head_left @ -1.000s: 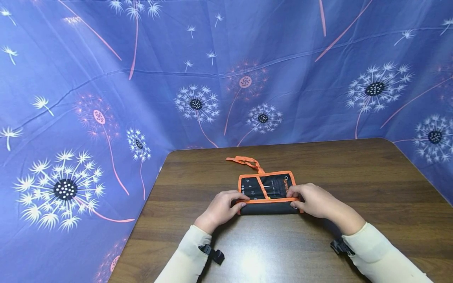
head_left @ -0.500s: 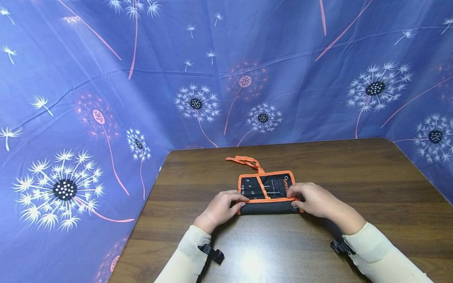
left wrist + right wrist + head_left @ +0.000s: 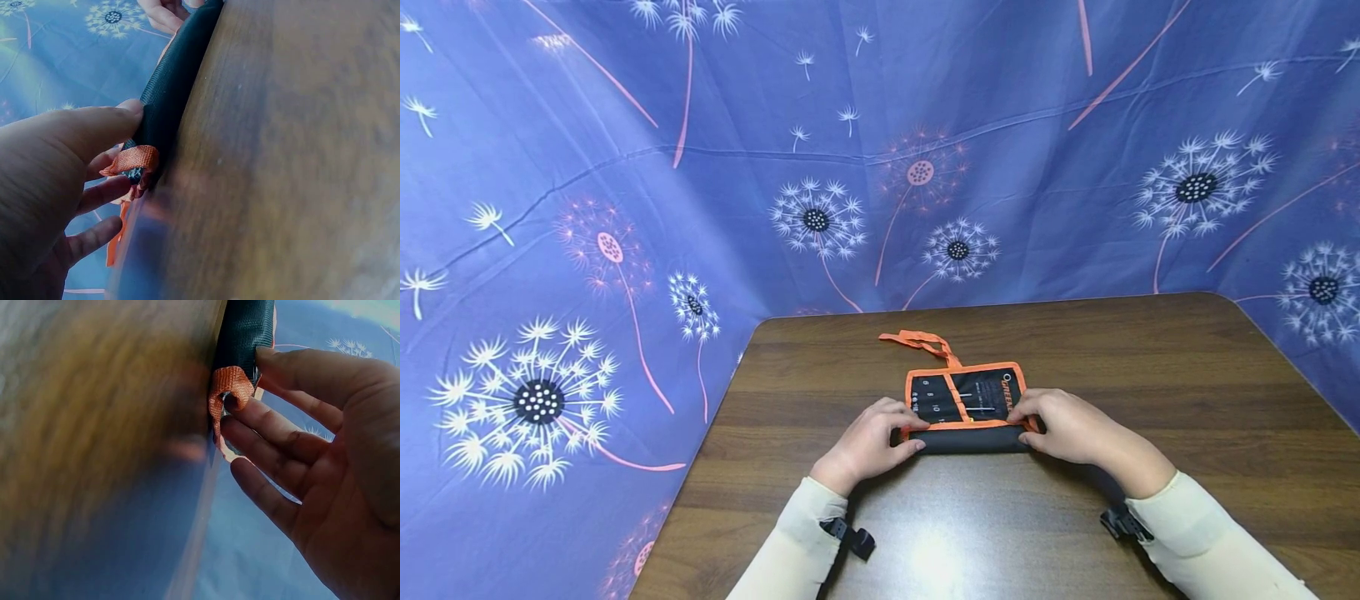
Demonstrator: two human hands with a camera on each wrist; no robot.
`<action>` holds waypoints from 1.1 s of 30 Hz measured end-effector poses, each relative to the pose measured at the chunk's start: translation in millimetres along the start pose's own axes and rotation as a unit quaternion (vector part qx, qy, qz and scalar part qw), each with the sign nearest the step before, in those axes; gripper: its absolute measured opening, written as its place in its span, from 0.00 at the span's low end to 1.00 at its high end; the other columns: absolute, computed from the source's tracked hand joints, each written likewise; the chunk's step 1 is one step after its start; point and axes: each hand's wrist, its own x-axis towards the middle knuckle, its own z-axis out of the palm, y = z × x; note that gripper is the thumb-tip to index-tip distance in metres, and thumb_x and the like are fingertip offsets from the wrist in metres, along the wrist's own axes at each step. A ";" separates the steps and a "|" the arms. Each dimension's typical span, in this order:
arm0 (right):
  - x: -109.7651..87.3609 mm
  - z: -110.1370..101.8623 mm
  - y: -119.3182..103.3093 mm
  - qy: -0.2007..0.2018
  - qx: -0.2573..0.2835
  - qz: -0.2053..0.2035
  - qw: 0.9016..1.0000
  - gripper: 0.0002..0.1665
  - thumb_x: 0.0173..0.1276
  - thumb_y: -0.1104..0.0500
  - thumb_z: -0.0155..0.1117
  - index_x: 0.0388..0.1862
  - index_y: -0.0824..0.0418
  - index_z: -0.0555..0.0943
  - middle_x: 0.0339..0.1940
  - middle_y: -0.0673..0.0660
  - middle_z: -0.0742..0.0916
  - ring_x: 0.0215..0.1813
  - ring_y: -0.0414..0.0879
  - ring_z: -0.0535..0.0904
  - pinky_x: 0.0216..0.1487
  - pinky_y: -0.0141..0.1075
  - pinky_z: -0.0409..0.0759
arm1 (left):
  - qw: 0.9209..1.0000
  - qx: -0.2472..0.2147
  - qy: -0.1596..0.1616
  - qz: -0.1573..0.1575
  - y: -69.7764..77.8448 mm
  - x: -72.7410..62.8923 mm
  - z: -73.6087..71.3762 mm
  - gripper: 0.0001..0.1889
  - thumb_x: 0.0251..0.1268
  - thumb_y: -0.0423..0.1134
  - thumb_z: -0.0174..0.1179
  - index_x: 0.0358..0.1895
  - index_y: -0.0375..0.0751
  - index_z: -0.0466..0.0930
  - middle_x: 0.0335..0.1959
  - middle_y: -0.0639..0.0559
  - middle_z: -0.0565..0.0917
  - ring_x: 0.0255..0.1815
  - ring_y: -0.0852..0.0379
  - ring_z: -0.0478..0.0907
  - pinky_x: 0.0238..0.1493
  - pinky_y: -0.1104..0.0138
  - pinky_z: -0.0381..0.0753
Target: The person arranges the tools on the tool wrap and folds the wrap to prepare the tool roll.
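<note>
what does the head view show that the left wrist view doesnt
Only the head view shows the flat, unrolled part of the tool pouch with its numbered pockets, the orange tie strap beyond it, the right hand whole, and both sleeves. Only the left wrist view shows the roll's end close up: the curled orange trim beside the left thumb. Both show the left hand on the rolled black part, the wooden table and the blue dandelion cloth.

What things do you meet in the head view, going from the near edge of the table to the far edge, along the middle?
Bare table → rolled black part of the tool pouch, held at its ends by the left hand and the right hand → flat open part of the pouch → orange strap.
</note>
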 end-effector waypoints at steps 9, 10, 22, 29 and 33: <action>-0.8 -1.5 1.1 -0.011 -0.008 0.003 1.000 0.18 0.57 0.55 0.84 0.47 0.46 0.91 0.46 0.43 0.86 0.46 0.44 0.81 0.47 0.48 0.80 | 1.000 -0.001 -0.015 0.004 0.0 -0.6 0.1 0.23 0.59 0.51 0.79 0.57 0.55 0.89 0.58 0.61 0.83 0.63 0.61 0.75 0.65 0.63 0.75; -0.9 -1.3 1.4 -0.012 -0.007 0.002 1.000 0.20 0.56 0.54 0.85 0.48 0.46 0.91 0.47 0.44 0.86 0.48 0.45 0.81 0.48 0.49 0.81 | 1.000 -0.001 -0.014 0.006 0.1 -0.4 0.0 0.23 0.57 0.50 0.80 0.57 0.55 0.89 0.58 0.60 0.83 0.63 0.61 0.75 0.65 0.63 0.75; -0.7 -2.2 0.3 -0.040 -0.013 0.021 0.999 0.31 0.45 0.54 0.91 0.51 0.46 0.90 0.52 0.48 0.85 0.57 0.54 0.82 0.55 0.57 0.80 | 0.999 0.025 -0.029 -0.001 -1.9 1.0 2.5 0.22 0.59 0.49 0.79 0.57 0.56 0.89 0.53 0.64 0.81 0.62 0.62 0.74 0.65 0.64 0.75; -0.5 -0.5 0.7 -0.043 -0.015 0.019 0.999 0.29 0.48 0.55 0.90 0.50 0.46 0.89 0.51 0.46 0.85 0.55 0.50 0.82 0.53 0.53 0.81 | 0.999 0.036 -0.022 0.001 -2.1 0.6 3.6 0.20 0.60 0.49 0.78 0.56 0.55 0.89 0.54 0.61 0.84 0.61 0.62 0.77 0.64 0.63 0.76; -0.9 0.6 2.7 -0.036 -0.015 0.013 0.999 0.25 0.52 0.56 0.87 0.50 0.48 0.90 0.49 0.46 0.84 0.50 0.46 0.81 0.48 0.47 0.81 | 0.999 0.035 -0.009 0.009 -1.3 0.4 3.2 0.19 0.60 0.48 0.78 0.54 0.55 0.89 0.54 0.60 0.85 0.60 0.61 0.79 0.64 0.62 0.77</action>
